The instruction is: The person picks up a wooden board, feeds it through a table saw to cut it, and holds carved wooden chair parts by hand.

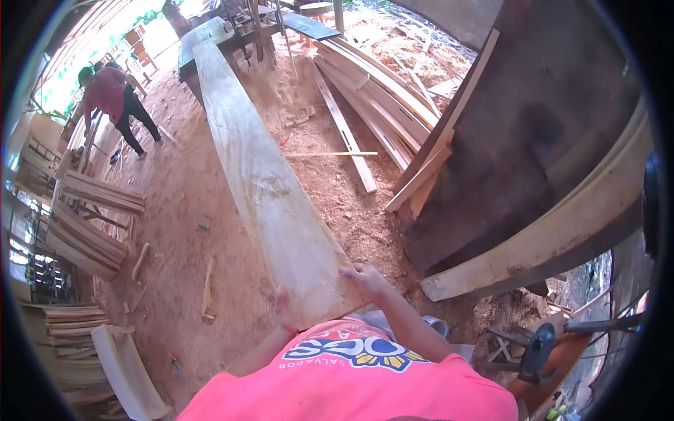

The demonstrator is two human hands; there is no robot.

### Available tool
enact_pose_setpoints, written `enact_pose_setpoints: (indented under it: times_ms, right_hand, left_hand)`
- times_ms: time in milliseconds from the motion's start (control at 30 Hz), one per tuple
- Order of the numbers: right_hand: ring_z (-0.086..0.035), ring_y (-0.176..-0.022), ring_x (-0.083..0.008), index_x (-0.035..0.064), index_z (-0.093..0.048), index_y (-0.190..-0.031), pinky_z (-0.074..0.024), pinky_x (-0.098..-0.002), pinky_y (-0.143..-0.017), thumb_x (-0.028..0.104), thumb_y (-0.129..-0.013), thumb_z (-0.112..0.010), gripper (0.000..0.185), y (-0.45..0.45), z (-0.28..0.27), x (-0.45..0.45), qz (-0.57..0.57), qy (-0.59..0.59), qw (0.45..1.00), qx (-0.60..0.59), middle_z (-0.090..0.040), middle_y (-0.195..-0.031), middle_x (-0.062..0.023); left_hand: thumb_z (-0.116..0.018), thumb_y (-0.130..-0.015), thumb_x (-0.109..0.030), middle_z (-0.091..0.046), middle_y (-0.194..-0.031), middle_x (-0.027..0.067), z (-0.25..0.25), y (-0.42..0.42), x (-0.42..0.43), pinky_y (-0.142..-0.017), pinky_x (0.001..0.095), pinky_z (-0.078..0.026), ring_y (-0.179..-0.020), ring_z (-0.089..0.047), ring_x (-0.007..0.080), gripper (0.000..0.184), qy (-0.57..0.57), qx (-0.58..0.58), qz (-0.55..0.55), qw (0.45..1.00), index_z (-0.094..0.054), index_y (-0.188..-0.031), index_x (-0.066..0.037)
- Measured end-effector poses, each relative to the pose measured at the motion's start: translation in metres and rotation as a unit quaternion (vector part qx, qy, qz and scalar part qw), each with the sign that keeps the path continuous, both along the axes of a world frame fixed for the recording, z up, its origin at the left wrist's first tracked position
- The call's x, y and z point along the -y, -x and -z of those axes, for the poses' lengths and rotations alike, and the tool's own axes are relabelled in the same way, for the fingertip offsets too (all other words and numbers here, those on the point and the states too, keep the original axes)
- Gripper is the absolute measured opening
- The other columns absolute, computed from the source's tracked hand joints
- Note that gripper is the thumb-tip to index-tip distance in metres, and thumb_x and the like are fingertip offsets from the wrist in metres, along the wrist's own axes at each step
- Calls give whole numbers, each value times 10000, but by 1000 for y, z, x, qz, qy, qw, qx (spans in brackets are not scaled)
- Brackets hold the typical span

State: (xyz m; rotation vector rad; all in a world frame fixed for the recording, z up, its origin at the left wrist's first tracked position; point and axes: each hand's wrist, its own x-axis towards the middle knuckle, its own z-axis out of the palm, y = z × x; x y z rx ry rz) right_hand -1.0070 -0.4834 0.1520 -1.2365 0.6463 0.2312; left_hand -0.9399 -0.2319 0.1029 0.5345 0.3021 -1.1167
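A long, wide wooden plank (pixel 256 165) stretches from my waist up to a workbench (pixel 210 34), where its far end rests. My left hand (pixel 283 312) grips the plank's left edge near the close end; most of its fingers are hidden beneath the board. On the opposite edge, my right hand (pixel 365 281) holds the plank with the thumb on top and the other fingers curled round the side. The plank's near end lies against the front of my pink shirt (pixel 351 382).
Stacked long boards (pixel 379 98) lie right of the plank. A large dark panel (pixel 533 133) leans at the right with a pale board (pixel 547 238) before it. Wood stacks (pixel 84 238) stand at left. Another person (pixel 116 102) bends over farther back. Scraps litter the dirt floor.
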Motion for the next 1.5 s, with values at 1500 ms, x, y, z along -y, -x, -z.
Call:
enact_pose_setpoints:
  times_ms: [1500]
  right_hand:
    - [-581,-799,-101,-16,-700,-1069,-474,-291,-695,471,-927,-683,508,-117,32,32,14,27,999,32,-660,-896,-14]
  left_hand:
    - [-426,-913,-737,-454,-1512,203,-8,-128,39,-1133,526,-400,-1349,-479,398,933,-61,4,-15,998,-361,-1533,-42]
